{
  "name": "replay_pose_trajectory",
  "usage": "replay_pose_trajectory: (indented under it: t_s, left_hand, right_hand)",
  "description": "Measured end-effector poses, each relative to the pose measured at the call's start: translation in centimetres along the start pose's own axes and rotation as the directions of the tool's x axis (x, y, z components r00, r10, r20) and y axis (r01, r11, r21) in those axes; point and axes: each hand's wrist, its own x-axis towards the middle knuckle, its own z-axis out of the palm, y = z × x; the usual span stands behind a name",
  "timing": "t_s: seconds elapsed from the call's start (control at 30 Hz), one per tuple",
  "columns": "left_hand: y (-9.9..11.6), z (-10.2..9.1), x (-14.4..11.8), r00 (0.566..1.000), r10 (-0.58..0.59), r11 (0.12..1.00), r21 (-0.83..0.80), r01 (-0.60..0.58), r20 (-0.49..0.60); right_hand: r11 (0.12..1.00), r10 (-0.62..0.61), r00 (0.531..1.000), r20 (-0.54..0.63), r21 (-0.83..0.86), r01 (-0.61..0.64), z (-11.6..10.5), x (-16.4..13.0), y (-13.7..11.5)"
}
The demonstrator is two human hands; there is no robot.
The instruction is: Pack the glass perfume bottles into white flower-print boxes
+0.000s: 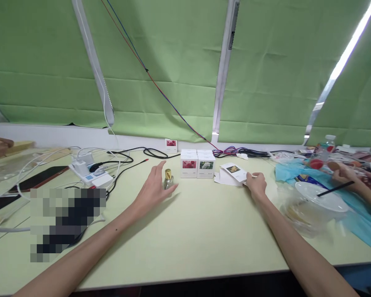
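A small glass bottle with a gold cap [168, 178] stands upright on the table. My left hand [153, 185] is beside it, thumb and fingers spread around it without closing; whether they touch the glass I cannot tell. At the right, my right hand [256, 182] pinches the edge of a flat white carton with a yellow flower picture [234, 170]. Beneath that carton lies another white flap or piece of card [224, 180]. Between my hands stand several white boxes in rows, the front ones showing red flowers [189, 166] and white flowers [206, 166].
A power strip [99, 177] with plugs and cables lies at the left, near phones and a pixelated area. A small red-flower box [171, 144] stands at the back. At the right are a lidded plastic bowl [309, 206], a blue bag [289, 171] and another person's hands [346, 177].
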Motion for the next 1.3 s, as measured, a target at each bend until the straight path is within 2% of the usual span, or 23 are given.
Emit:
replay_pose_trajectory:
  t_s: [0.07, 0.13, 0.33, 0.43, 0.53, 0.6, 0.67, 0.77, 0.83, 0.9, 1.0, 1.1, 1.17, 1.3]
  left_hand:
    - [-0.1, 0.1, -0.1, 0.986, -0.118, 0.99, -0.058, 0.125, 0.121]
    - [-0.3, 0.2, -0.1, 0.972, -0.144, 0.982, -0.091, 0.163, 0.185]
    - [-1.0, 0.6, 0.9, 0.988, -0.084, 0.996, -0.012, 0.086, 0.129]
    - [-1.3, 0.5, 1.5, 0.99, -0.079, 0.997, 0.03, 0.076, 0.115]
    - [-1.7, 0.2, 1.7, 0.987, -0.103, 0.994, 0.05, 0.097, 0.121]
    - [-1.8, 0.0, 1.8, 0.989, -0.104, 0.993, 0.075, 0.096, 0.109]
    - [-1.6, -0.1, 2.1, 0.998, -0.059, 0.988, 0.144, 0.056, 0.016]
    - [0.0, -0.1, 3.6, 0.984, 0.114, 0.96, 0.272, -0.073, -0.138]
    - [1.7, 0.4, 5.2, 0.968, 0.222, 0.934, 0.313, -0.175, -0.121]
    - [3.5, 1.3, 7.0, 0.956, 0.288, 0.91, 0.328, -0.255, -0.056]
    - [5.4, 3.3, 9.1, 0.96, 0.279, 0.903, 0.332, -0.273, 0.031]
    - [5.8, 5.4, 9.9, 0.962, 0.256, 0.89, 0.367, -0.272, 0.093]
    - [5.6, 6.4, 9.7, 0.957, 0.272, 0.874, 0.392, -0.288, 0.097]
    - [5.2, 6.7, 8.9, 0.946, 0.31, 0.843, 0.432, -0.32, 0.097]
  right_hand:
    - [0.998, 0.052, 0.998, -0.017, 0.025, -0.052, 0.5, 0.0, 0.1]
    - [0.997, 0.071, 0.997, -0.024, 0.046, -0.07, 0.8, -0.2, -0.1]
    - [0.998, -0.036, 0.998, -0.042, 0.042, 0.038, 0.8, -2.1, -1.8]
    - [0.979, -0.203, 0.975, -0.093, -0.033, 0.201, 0.9, -3.1, -2.5]
    - [0.913, -0.397, 0.908, -0.134, -0.157, 0.376, 1.2, -3.9, -2.7]
    - [0.874, -0.471, 0.871, -0.138, -0.21, 0.439, 1.3, -4.2, -2.9]
    - [0.836, -0.529, 0.838, -0.136, -0.253, 0.487, 1.2, -4.5, -3.1]
    - [0.77, -0.616, 0.776, -0.135, -0.312, 0.557, 1.0, -5.2, -3.8]
    - [0.71, -0.687, 0.715, -0.126, -0.326, 0.625, 1.1, -5.9, -4.4]
    - [0.627, -0.77, 0.63, -0.103, -0.312, 0.714, 1.5, -6.8, -4.8]
    - [0.495, -0.866, 0.497, -0.057, -0.24, 0.835, 2.3, -8.2, -5.0]
    - [0.439, -0.897, 0.442, -0.008, -0.143, 0.887, 3.2, -9.4, -4.7]
    - [0.402, -0.912, 0.407, 0.04, -0.096, 0.91, 3.6, -10.1, -4.4]
    - [0.311, -0.944, 0.311, 0.113, -0.017, 0.95, 4.0, -11.7, -4.4]
